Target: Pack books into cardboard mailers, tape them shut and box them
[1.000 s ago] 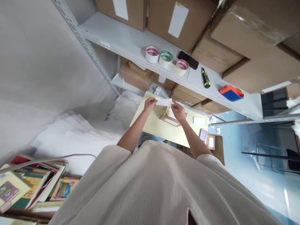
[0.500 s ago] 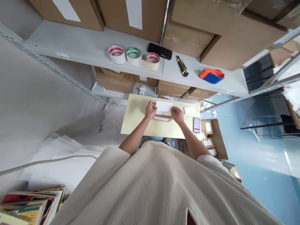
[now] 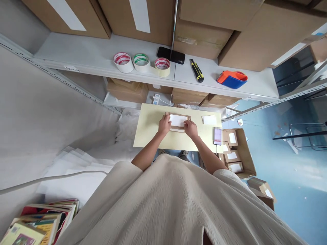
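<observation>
A small cardboard box lies on the pale yellow tabletop in front of me. On its top face rests a white label, flat against the cardboard. My left hand is closed around the box's left end, its fingertips at the label's left edge. At the label's right edge, my right hand has its fingers bent together, pinching or pressing the paper there. Right of the box sits a stack of white labels. A phone with its screen lit lies near the table's right edge.
The shelf above the table bears tape rolls, a black case, a utility knife and an orange-blue tape dispenser. An open carton of labelled boxes stands right of the table. Books are piled lower left.
The white label has come down from above the box onto its top face. My left hand has shifted to the box's left end, and my right hand has lowered with the label.
</observation>
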`<action>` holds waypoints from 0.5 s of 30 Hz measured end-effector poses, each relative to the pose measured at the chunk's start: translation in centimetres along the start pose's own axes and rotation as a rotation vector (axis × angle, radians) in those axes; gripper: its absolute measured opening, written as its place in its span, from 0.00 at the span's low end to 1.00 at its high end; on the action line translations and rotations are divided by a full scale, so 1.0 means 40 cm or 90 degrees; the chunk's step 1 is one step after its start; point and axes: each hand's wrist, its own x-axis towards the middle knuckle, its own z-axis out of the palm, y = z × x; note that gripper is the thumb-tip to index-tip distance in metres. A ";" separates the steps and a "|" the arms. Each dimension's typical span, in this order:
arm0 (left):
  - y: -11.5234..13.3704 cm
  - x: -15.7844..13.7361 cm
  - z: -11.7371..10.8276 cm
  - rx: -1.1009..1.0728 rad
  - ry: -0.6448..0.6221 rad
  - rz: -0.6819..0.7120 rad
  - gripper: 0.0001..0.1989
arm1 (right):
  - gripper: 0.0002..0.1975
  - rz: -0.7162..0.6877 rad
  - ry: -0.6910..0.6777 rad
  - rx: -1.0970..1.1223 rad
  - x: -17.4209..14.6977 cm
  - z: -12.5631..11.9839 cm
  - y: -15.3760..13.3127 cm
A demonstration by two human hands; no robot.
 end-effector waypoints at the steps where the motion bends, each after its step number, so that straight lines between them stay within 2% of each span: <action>1: 0.005 -0.005 -0.004 0.040 -0.002 0.015 0.17 | 0.18 -0.003 -0.008 -0.027 0.001 0.000 -0.001; 5: 0.019 -0.022 -0.018 0.141 -0.022 0.075 0.20 | 0.18 -0.011 -0.034 -0.108 0.005 -0.004 -0.013; 10: 0.008 -0.026 -0.014 0.159 -0.137 0.202 0.31 | 0.26 -0.102 -0.046 -0.149 -0.001 -0.001 -0.032; 13: -0.009 -0.038 0.002 0.192 -0.190 0.204 0.37 | 0.31 -0.146 -0.076 -0.174 -0.016 0.008 -0.029; 15: -0.016 -0.049 0.013 0.211 -0.196 0.188 0.41 | 0.34 -0.151 -0.090 -0.188 -0.029 0.018 -0.024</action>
